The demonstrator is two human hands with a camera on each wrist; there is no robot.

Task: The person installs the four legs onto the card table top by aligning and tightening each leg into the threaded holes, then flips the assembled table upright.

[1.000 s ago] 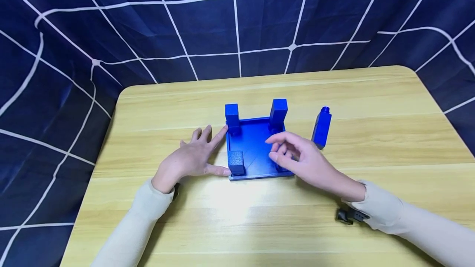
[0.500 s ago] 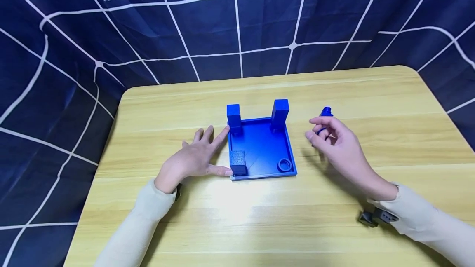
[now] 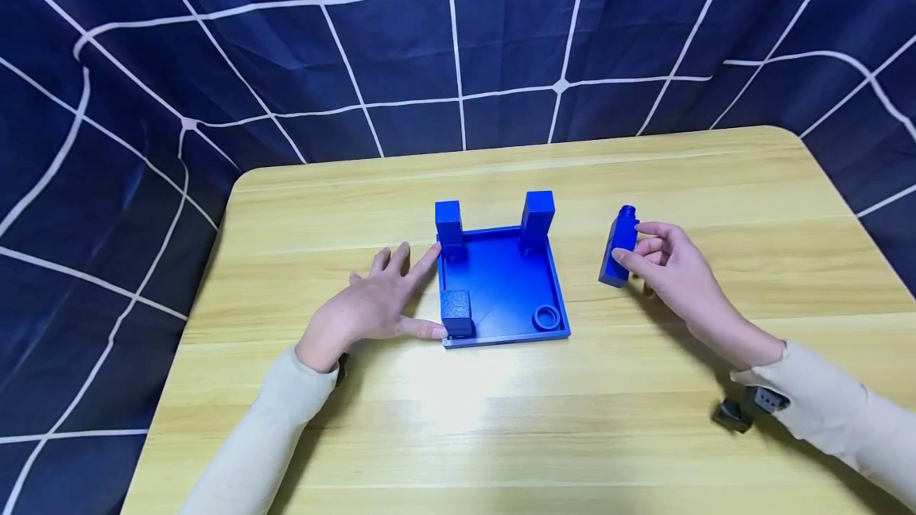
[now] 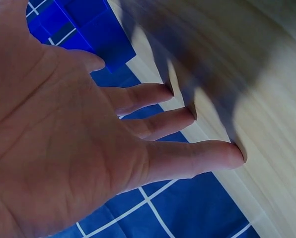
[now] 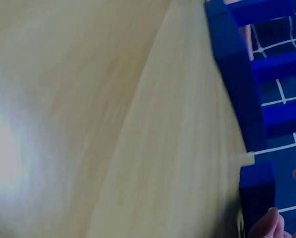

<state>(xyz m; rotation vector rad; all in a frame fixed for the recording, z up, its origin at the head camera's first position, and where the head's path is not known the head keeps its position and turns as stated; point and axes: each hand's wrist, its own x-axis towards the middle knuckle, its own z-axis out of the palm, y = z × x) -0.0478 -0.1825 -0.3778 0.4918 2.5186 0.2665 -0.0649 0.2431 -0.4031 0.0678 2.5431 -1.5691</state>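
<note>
A blue square panel (image 3: 504,284) with a raised rim lies on the table, with three upright blue posts: back left (image 3: 448,225), back right (image 3: 537,217) and front left (image 3: 456,312). Its front right corner has a round socket (image 3: 547,317). My left hand (image 3: 368,304) is spread flat beside the panel, index fingertip and thumb at its left edge. To the right, my right hand (image 3: 669,269) pinches a loose blue post (image 3: 621,249) between thumb and fingers. That post is tilted, its threaded end (image 3: 627,211) pointing away from me. Its lower end shows in the right wrist view.
The wooden table (image 3: 343,205) has rounded far corners. Dark blue cloth (image 3: 515,46) with white grid lines hangs behind it and at both sides. Black wrist devices are strapped under both cuffs.
My right hand has moved right from over the panel's front right corner to the loose post and now grips it. The socket came into view. My left hand stayed in place.
</note>
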